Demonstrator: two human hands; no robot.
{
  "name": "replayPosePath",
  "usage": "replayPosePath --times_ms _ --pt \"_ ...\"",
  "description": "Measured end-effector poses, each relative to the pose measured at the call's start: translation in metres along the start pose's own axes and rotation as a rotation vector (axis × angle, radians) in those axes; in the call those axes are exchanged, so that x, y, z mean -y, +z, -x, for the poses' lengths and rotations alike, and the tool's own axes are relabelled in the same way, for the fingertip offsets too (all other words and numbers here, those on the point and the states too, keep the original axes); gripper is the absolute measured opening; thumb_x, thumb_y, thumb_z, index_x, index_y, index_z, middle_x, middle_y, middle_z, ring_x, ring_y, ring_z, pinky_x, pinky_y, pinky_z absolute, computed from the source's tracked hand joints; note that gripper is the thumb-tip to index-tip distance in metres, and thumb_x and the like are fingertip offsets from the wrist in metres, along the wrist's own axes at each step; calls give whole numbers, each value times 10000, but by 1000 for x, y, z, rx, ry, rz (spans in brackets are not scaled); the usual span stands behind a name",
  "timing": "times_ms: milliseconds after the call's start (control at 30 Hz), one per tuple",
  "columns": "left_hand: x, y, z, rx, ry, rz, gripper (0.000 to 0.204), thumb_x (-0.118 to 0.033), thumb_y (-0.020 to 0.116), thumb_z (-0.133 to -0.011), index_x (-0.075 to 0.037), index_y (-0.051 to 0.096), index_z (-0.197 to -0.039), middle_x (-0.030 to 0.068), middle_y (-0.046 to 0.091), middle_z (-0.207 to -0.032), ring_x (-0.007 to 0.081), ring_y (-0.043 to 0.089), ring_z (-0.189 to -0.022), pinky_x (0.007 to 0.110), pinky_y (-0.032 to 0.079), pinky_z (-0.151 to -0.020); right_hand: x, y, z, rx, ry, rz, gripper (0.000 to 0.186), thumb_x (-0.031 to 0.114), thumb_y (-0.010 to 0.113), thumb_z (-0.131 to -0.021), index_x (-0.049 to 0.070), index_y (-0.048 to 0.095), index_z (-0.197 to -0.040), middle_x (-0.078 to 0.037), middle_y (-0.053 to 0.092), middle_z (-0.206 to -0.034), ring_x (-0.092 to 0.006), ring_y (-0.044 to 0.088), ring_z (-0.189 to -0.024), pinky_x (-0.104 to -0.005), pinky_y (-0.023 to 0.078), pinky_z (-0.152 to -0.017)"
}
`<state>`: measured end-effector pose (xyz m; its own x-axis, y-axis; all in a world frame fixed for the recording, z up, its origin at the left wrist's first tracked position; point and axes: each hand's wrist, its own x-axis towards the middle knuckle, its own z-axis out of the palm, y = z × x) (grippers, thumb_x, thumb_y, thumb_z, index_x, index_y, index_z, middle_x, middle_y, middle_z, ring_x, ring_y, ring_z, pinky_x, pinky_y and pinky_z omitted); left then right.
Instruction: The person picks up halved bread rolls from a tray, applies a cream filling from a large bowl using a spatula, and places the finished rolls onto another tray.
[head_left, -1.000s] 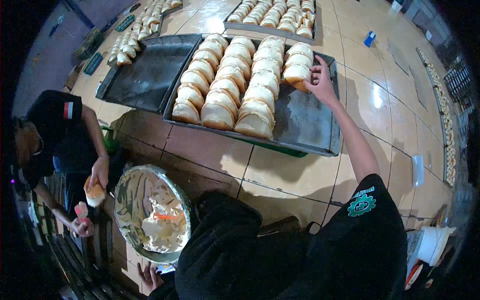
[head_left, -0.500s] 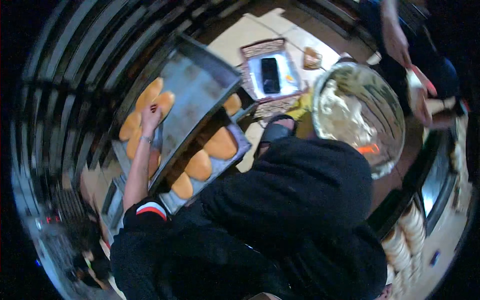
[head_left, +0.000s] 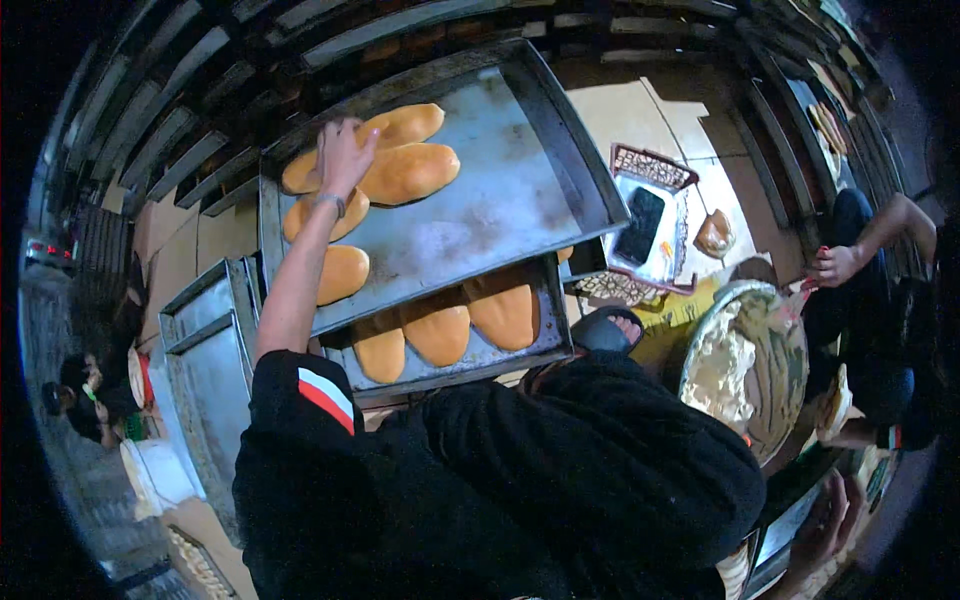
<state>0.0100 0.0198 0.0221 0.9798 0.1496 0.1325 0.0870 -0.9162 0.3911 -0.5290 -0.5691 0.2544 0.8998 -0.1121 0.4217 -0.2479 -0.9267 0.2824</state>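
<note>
My left hand reaches onto the upper metal tray, fingers curled over the golden bread rolls at its back left, gripping one. The lower tray holds more oblong rolls, partly hidden beneath the upper one. My right hand is low at the right edge, dim and partly seen, with fingers loosely apart and nothing visible in them. Above it stands a large bowl of pale cream, smeared around its inside.
A co-worker's hand grips a red-handled utensil beside the bowl. A patterned basket holding a phone and a wrapped bun lie behind. Metal trays stand left, near another person; dark slatted racks curve around the back.
The view has swung from trays of cream-topped buns to trays of plain rolls. My left hand, earlier low by the bowl, now reaches forward among the rolls; my right hand has left the cream-topped buns.
</note>
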Motion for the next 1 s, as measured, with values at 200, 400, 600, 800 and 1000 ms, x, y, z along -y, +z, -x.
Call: replayPosePath --times_ms 200,400,600,800,1000 --pt "14 19 -91 165 101 -74 731 -678 590 -820 -32 626 -1161 202 630 -1132 302 578 -1084 384 443 -941 86 6 -129 158 -402 -170 237 -10 650 -792 19 646 -1027 -149 620 -933 -319 620 -834 -405 488 -729" --pt "10 -21 -95 415 255 221 478 -436 759 -813 -67 609 -1077 37 624 -979 117 547 -901 281 457 -800 140 49 -192 321 -596 -248 259 111 695 -753 69 629 -1000 -80 575 -806 -288 600 -767 -432 470 -682" --pt "26 -95 -30 269 375 466 293 -218 762 -828 -24 663 -1023 3 648 -952 89 570 -905 252 463 -778 246 111 -266 528 -567 -684 283 205 675 -856 86 624 -1108 -114 644 -903 -296 664 -812 -418 516 -679" --pt "-42 -173 33 139 667 585 211 -140 771 -816 -21 659 -950 -25 578 -841 65 540 -825 218 444 -773 353 178 -304 249 -492 -1280 728 277 793 -779 46 425 -1363 -197 543 -1283 -363 559 -1165 -419 456 -997" --pt "-103 -176 34 223 511 805 223 -174 740 -858 -20 664 -999 -27 616 -876 50 550 -824 204 449 -788 404 155 -318 451 -472 -1765 706 287 802 -787 -10 463 -1331 -196 586 -1267 -276 594 -1128 -385 472 -963"
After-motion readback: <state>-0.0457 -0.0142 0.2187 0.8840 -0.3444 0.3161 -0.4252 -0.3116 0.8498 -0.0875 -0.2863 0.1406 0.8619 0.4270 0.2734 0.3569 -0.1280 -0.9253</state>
